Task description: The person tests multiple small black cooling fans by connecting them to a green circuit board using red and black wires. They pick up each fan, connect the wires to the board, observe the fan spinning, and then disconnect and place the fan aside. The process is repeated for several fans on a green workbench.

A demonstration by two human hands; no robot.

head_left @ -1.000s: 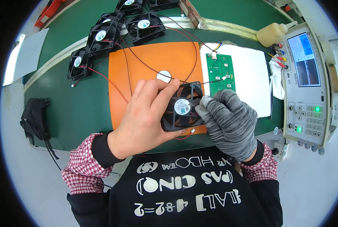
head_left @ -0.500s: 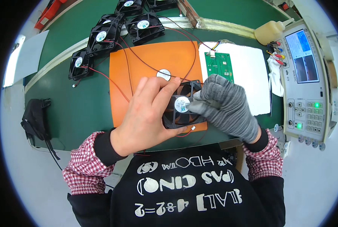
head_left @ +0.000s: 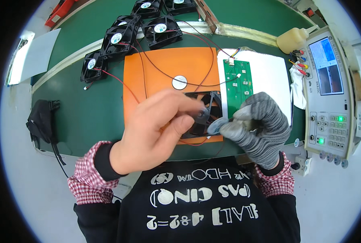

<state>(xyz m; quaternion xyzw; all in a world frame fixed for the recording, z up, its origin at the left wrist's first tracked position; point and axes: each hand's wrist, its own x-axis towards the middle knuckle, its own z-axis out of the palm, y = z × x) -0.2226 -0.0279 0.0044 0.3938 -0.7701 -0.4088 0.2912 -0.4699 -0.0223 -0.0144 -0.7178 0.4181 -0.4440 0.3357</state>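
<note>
A black cooling fan lies on the orange mat, its dark hub bare. My gloved right hand pinches a round label between thumb and fingertips, just right of the hub and tilted. My bare left hand hovers over the fan's left side, covering part of its frame. Its thumb and forefinger are apart with nothing seen between them, though the fingers are slightly blurred. Beyond the fan, a white round label lies on the mat.
Several black fans with red and dark leads sit at the back left. A green circuit board rests on a white sheet. At right stand a bench instrument and a yellowish bottle; a black pouch lies left.
The label has come off the fan's hub and moved right in my right hand's pinch. My left hand has lifted off the fan's frame. The whole view has shifted slightly.
</note>
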